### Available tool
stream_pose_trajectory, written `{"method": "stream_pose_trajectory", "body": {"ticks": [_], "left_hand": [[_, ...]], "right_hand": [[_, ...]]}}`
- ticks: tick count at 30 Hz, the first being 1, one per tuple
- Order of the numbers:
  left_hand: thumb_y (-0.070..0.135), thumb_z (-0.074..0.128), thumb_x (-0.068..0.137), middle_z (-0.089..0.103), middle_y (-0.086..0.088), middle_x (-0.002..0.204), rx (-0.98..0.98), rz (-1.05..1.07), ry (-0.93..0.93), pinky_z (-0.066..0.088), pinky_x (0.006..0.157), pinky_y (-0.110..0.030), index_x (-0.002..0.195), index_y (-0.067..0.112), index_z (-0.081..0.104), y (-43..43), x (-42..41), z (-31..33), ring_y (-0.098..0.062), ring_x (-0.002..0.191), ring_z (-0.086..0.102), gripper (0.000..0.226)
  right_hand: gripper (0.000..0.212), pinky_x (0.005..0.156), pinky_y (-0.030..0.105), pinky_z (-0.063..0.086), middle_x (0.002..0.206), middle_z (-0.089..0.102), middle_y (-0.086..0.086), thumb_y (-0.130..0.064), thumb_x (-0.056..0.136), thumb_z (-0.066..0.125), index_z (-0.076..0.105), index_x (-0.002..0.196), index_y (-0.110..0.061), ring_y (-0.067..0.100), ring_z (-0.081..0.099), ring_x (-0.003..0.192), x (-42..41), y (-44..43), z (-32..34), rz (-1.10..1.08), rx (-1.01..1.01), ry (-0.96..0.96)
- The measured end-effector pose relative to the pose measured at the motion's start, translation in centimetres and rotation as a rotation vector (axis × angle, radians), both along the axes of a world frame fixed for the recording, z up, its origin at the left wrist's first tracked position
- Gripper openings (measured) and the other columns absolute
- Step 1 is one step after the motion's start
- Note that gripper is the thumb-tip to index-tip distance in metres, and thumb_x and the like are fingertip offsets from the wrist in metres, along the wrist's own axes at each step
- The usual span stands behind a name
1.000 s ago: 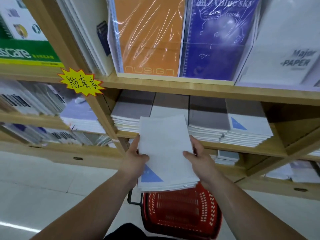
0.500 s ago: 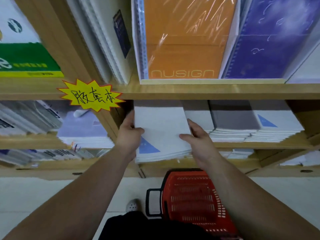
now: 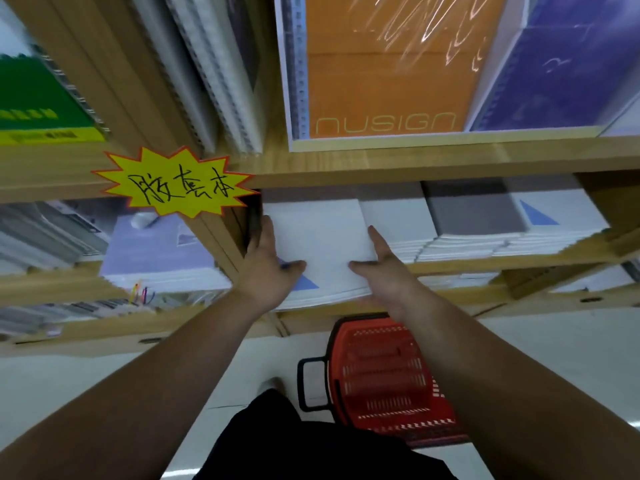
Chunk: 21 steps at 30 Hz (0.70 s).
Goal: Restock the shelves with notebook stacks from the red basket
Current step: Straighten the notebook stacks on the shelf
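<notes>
A: Step in hand?

B: Placing, I'd say. The notebook stack (image 3: pixel 325 244) lies part-way into the shelf (image 3: pixel 485 266), between the two hands. The left hand (image 3: pixel 266 268) holds its left edge, thumb on the top cover, fingers running forward along the side. The right hand (image 3: pixel 384 271) mirrors that on the right edge. Whatever the fingers do under the stack is hidden.

A: Stack down, or carried?

B: Cannot tell. The near edge juts out past the shelf front, toward the wrists. Whether it bears on the board or on notebooks already there, the view does not show.

A: Clearances?

B: Tight on both sides. The wooden divider (image 3: pixel 221 244) stands just outside the left hand's knuckles. A neighbouring stack (image 3: pixel 391 220) lies just beyond the right hand's index finger, close to touching the stack being placed. Above the left hand, a yellow star sign (image 3: pixel 176 185) hangs from the upper board.

A: Basket?

B: The red basket (image 3: pixel 384 382) sits on the floor (image 3: pixel 86 393), below both forearms and nearer the right one.

A: Next move?

B: Judgement only: slide the stack forward until its near edge lines up with the neighbour's. Then draw the fingers back out of the side gaps without dragging the top covers. The left fingers have the least room, against the divider. After that, reach down to the basket for another load, if one is there.
</notes>
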<state>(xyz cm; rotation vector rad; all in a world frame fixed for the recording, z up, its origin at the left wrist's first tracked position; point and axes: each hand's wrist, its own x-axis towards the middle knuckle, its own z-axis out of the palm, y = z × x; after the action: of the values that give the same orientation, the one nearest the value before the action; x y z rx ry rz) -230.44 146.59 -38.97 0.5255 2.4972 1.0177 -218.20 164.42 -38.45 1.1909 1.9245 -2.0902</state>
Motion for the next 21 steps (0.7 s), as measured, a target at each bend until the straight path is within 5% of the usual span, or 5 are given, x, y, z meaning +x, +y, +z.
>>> {"method": "stream_pose_trajectory", "body": {"ticks": [4, 12, 16, 21], "left_hand": [[0.054, 0.079, 0.077, 0.02, -0.007, 0.165, -0.062, 0.077, -0.049, 0.031, 0.118, -0.045, 0.161, 0.023, 0.006, -0.8, 4.3, 0.3, -0.029, 0.15, 0.024, 0.116], [0.034, 0.081, 0.082, 0.047, -0.011, 0.145, -0.068, 0.285, 0.103, 0.051, 0.092, -0.035, 0.157, 0.034, 0.026, -2.4, 9.5, -0.5, -0.03, 0.121, 0.057, 0.093], [0.034, 0.081, 0.082, 0.052, -0.009, 0.139, -0.194, 0.214, 0.21, 0.043, 0.08, -0.026, 0.156, 0.026, 0.034, -2.3, 8.3, -0.4, -0.03, 0.111, 0.061, 0.088], [0.038, 0.071, 0.091, 0.053, -0.016, 0.139, -0.325, 0.106, 0.349, 0.051, 0.084, -0.041, 0.156, 0.02, 0.033, -0.5, 3.2, 0.4, -0.04, 0.107, 0.062, 0.077]], "right_hand": [[0.076, 0.078, 0.04, 0.062, 0.139, 0.044, -0.016, -0.018, 0.102, 0.059, 0.018, 0.158, -0.047, 0.009, 0.059, 0.1, 0.8, 0.1, 0.6, 0.052, 0.016, 0.033], [0.08, 0.082, 0.048, 0.063, 0.129, 0.045, -0.021, -0.022, 0.101, 0.058, 0.009, 0.158, -0.047, 0.005, 0.056, 0.091, 2.5, -0.5, -0.4, 0.147, 0.025, 0.055], [0.088, 0.08, 0.044, 0.063, 0.141, 0.049, -0.017, -0.024, 0.097, 0.065, 0.008, 0.159, -0.047, 0.011, 0.067, 0.092, 2.6, -0.3, -1.3, 0.224, 0.175, 0.055], [0.084, 0.082, 0.042, 0.063, 0.148, 0.05, -0.005, -0.029, 0.096, 0.068, 0.016, 0.162, -0.031, 0.014, 0.072, 0.089, -3.0, 0.9, -0.2, 0.179, 0.338, 0.08]]}}
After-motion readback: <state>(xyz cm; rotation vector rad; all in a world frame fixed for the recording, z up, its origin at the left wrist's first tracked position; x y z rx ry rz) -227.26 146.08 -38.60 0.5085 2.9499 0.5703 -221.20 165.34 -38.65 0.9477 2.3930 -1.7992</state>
